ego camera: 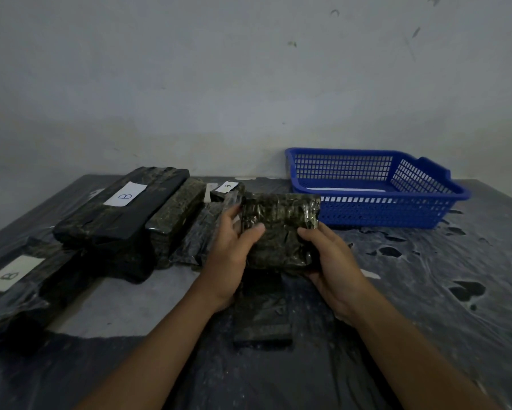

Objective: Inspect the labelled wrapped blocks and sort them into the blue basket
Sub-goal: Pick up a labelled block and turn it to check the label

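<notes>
Two hands: a left hand (234, 247) and a right hand (331, 261) hold one wrapped block (279, 229) up off the tabletop (426, 291), in front of the blue basket (376, 199).
Grip, left: thumb curled over the block's near face, the other fingers (232, 211) wrapped behind its left edge.
Grip, right: thumb pressed on the lower right of the block, palm under its bottom edge; the remaining fingers are hidden behind the wrap, so their spread cannot be told.
Why held so: the block is tilted up toward the camera, likely so a face can be checked for a label; no label shows on the side in view.
Block and basket: apart, the block nearer the person and just left of the basket's near-left corner.
Basket: it sits at the back right against the wall (248, 84); only a pale strip shows on its floor.
Waiting pile: a large block labelled B (121, 208) lies on top of others at the left, a second B-labelled block (21, 285) at the near left edge, a small labelled block (226, 189) behind the left hand.
Below the hands: another dark block (262, 318) lies flat on the tabletop.
Stage, as judged: inspection under way, sorting barely begun.
</notes>
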Motion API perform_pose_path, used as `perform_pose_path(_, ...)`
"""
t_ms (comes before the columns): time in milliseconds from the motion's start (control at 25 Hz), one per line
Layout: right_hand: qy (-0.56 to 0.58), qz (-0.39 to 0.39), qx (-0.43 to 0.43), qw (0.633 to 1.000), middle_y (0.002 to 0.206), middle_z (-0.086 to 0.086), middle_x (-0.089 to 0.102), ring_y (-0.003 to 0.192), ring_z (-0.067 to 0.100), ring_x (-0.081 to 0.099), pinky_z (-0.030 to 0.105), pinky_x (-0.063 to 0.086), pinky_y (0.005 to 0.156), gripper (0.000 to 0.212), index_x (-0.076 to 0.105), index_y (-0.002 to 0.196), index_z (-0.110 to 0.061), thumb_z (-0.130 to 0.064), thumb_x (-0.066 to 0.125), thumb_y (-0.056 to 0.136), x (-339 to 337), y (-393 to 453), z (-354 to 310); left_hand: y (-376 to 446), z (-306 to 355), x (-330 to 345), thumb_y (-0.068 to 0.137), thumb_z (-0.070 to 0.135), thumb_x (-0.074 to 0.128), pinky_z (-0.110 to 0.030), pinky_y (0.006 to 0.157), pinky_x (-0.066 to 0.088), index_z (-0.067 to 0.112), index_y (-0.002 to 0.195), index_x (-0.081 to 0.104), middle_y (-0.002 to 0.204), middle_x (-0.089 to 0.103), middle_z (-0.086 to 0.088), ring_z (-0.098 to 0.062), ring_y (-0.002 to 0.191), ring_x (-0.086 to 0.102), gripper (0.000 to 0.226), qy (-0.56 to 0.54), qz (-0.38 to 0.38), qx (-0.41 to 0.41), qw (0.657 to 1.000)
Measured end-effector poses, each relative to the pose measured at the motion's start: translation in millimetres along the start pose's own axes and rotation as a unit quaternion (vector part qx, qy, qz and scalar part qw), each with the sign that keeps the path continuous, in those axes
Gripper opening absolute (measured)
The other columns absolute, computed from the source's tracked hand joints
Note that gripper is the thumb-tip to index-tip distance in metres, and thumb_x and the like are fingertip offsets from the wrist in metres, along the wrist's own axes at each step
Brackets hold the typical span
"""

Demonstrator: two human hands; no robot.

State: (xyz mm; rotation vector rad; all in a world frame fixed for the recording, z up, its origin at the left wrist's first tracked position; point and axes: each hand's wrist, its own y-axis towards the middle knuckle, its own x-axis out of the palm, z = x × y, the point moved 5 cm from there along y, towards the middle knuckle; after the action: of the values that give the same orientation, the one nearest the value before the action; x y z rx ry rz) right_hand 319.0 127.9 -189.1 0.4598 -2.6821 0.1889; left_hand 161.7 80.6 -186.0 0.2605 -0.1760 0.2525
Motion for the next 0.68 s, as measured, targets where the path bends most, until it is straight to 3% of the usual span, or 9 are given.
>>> perform_pose_path(120,-0.004,0.002,0.001,1.0,0.11,0.011,0.078,0.097,0.023,0.076,0.039,0.062,0.077,0.022,0.067,0.12,-0.013,-0.01,0.058,0.1,0.6,0.2,1.6,1.8,-1.5,0.4,0.099,0.007,0.058,-0.039,0.092,0.057,0.018,0.144,0.05,0.124,0.072,-0.008,-0.021,0.111,0.07,0.046,-0.006,0.017,-0.042,0.999)
perform_pose_path(240,-0.012,-0.003,-0.02,1.0,0.113,0.011,0.077,0.101,0.024,0.075,0.041,0.061,0.08,0.024,0.068,0.12,-0.017,-0.008,0.058,0.1,-1.2,0.5,-0.5,1.1,1.6,4.6,0.1,-0.003,0.05,-0.037,0.087,0.059,0.015,0.137,0.057,0.121,0.073,-0.01,-0.024,0.108,0.071,0.042,-0.029,0.001,-0.051,0.998)
perform_pose_path(480,-0.012,-0.017,-0.043,0.999,0.106,0.008,0.079,0.092,0.02,0.077,0.036,0.063,0.074,0.026,0.068,0.119,-0.015,-0.004,0.057,0.1,0.4,-0.3,-2.4,0.4,4.0,4.8,0.099,-0.005,0.049,-0.044,0.092,0.057,0.025,0.126,0.062,0.121,0.072,-0.009,-0.027,0.11,0.068,0.043,-0.024,0.014,-0.04,0.999)
perform_pose_path(680,0.001,-0.003,-0.026,1.0,0.108,0.011,0.079,0.093,0.022,0.077,0.038,0.063,0.075,0.023,0.068,0.12,-0.013,-0.009,0.059,0.1,0.3,0.5,0.4,-1.6,5.8,6.8,0.101,0.004,0.051,-0.031,0.078,0.059,0.021,0.127,0.063,0.108,0.077,0.0,-0.017,0.1,0.072,0.034,-0.018,0.01,-0.041,0.999)
